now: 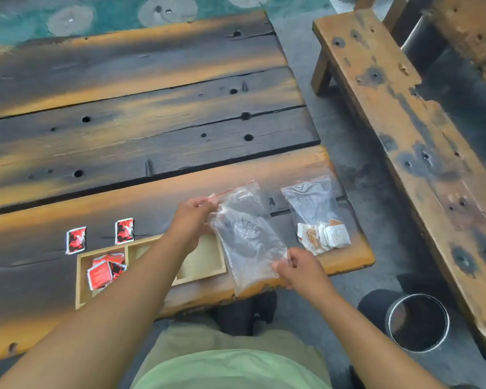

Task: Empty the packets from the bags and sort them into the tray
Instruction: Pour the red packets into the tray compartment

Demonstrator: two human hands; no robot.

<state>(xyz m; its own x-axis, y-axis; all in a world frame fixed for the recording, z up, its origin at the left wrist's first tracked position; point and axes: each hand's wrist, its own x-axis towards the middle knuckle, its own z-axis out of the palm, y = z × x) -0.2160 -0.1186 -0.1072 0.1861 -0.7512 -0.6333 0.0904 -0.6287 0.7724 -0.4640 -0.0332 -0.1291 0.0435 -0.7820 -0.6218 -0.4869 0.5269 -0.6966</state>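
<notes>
Left hand (pixel 192 220), centre of the frame, pinches the red-striped zip edge of a clear zip bag (pixel 247 237) between thumb and fingers. Right hand (pixel 298 269), lower right of centre, pinches the same bag at its lower corner. The bag is stretched aslant between the two hands, just above the near edge of the wooden surface (pixel 152 108), and appears empty; glare and creases in the plastic make this hard to confirm.

Below the left forearm lies a shallow wooden tray (pixel 80 279) with compartments. Its leftmost compartment holds a loose pile of red packets (pixel 104 269); the compartment at its right end looks bare. The forearm hides the middle of the tray, so the number of compartments cannot be told. Two more red packets (pixel 76 240) lie on the surface just beyond the tray's far rim, apart from each other.

Right of the held bag, a second zip bag (pixel 314 211) lies flat on the surface with white and orange packets (pixel 323 235) gathered at its near end.

Judged step: the first bag has been emptied and is ready to set aside. The next move calls for opening the second bag's seal and tipping its packets into a separate compartment; the two stray red packets also need collecting. Print on the packets is illegible.
</notes>
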